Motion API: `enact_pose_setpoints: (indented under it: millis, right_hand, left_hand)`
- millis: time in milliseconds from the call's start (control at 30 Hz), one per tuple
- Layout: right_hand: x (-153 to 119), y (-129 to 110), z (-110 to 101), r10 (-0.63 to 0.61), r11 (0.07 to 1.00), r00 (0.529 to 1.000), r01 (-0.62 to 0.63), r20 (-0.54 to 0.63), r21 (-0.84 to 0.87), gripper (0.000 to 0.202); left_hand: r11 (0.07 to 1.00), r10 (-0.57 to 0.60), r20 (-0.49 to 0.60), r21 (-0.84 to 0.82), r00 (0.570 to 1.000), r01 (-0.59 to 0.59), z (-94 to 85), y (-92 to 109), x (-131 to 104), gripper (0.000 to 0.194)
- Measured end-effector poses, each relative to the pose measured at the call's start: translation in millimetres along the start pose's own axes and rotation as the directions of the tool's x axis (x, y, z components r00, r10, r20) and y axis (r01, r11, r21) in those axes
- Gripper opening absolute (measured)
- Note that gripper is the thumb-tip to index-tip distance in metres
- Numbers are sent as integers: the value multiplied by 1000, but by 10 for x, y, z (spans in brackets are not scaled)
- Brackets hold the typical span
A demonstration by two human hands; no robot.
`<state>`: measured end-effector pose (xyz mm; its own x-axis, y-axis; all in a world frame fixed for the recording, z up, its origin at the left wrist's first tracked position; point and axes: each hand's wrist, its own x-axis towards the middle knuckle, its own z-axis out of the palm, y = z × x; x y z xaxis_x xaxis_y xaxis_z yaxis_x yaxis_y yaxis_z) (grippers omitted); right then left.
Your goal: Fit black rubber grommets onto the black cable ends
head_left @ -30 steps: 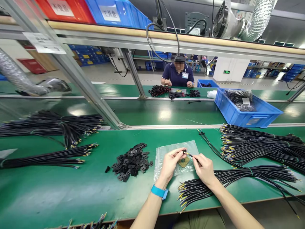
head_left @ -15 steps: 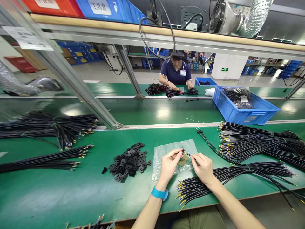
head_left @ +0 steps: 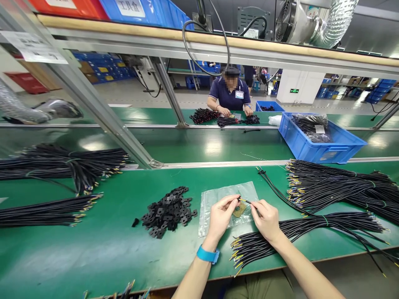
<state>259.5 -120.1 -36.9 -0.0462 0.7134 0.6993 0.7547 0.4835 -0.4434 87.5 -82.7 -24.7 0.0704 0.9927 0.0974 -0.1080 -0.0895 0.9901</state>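
Over a clear plastic bag (head_left: 206,207), my left hand (head_left: 220,216) pinches a small black piece (head_left: 239,198) between thumb and fingers, mostly covered. My right hand (head_left: 266,218) is closed on a black cable (head_left: 247,202), whose yellow wire end points at the black piece. Whether the wire has entered the piece is too small to tell. A brownish-yellow flat piece with a hole (head_left: 240,211) lies on the bag below my fingers. Left of the bag is a pile of black flat pieces with holes (head_left: 170,211). Under my right wrist lies a tied bundle of black cables (head_left: 262,245).
More cable bundles lie at the right (head_left: 324,182) and left (head_left: 40,209) of the green bench (head_left: 102,253). A blue crate (head_left: 327,154) with bagged black items stands at the back right. A metal post (head_left: 102,108) slants at left. Across the bench a co-worker (head_left: 229,93) handles cables.
The lower left cable bundle has shifted left. My right hand has moved very slightly right, while my left hand stays almost in place.
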Motion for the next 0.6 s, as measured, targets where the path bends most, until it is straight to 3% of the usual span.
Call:
enact_pose_setpoints:
  millis: [300,467,600]
  right_hand:
    - [-11,0,-14,-144,980,989,149,45,-129,21]
    - [-5,-27,-30,-118,984,990,127,77,-121,21]
    - [2,-37,-44,-128,984,988,138,88,-114,21]
  left_hand:
    - [1000,-4,80,13,997,3,13,47,-21,24]
    - [968,-141,95,-197,985,158,12,-5,-14,58]
    - [937,-273,196,-167,942,307,-48,-43,4,43]
